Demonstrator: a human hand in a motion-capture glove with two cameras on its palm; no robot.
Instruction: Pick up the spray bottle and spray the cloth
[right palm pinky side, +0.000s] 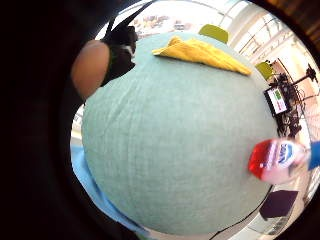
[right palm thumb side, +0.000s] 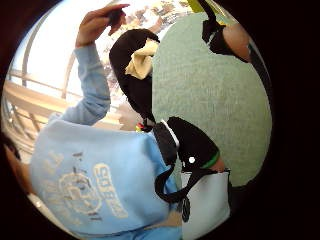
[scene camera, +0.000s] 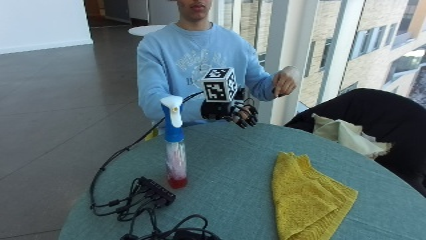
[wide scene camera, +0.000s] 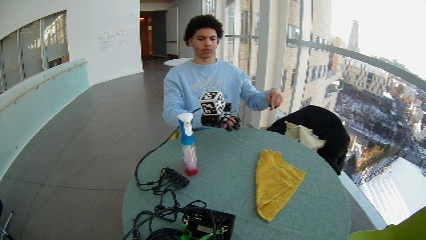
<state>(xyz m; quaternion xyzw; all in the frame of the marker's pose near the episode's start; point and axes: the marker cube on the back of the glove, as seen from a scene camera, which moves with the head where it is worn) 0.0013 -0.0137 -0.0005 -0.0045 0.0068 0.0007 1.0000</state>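
Outside view: a black cable box (scene camera: 154, 190) lies just beside the spray bottle (scene camera: 174, 145), and a dark chair (scene camera: 373, 125) stands past the round table (scene camera: 226, 165). The gloved right hand (scene camera: 229, 112) hovers above the far edge, fingers loosely spread, holding nothing. The bottle stands upright, well apart from the folded yellow cloth (scene camera: 303, 192).

From my remote station I see a round surface (scene camera: 233, 165) covered in pale green felt, with a black multi-port hub (scene camera: 157, 190) and tangled black cables (scene camera: 126, 205) lying at its near edge. In the wide outside view a black box (wide scene camera: 208, 223) sits among more cabling at the rim closest to the camera. Beside the surface stands a black chair (scene camera: 379, 120) with a cream cloth (scene camera: 349, 136) draped over it, near tall windows (wide scene camera: 346, 75).
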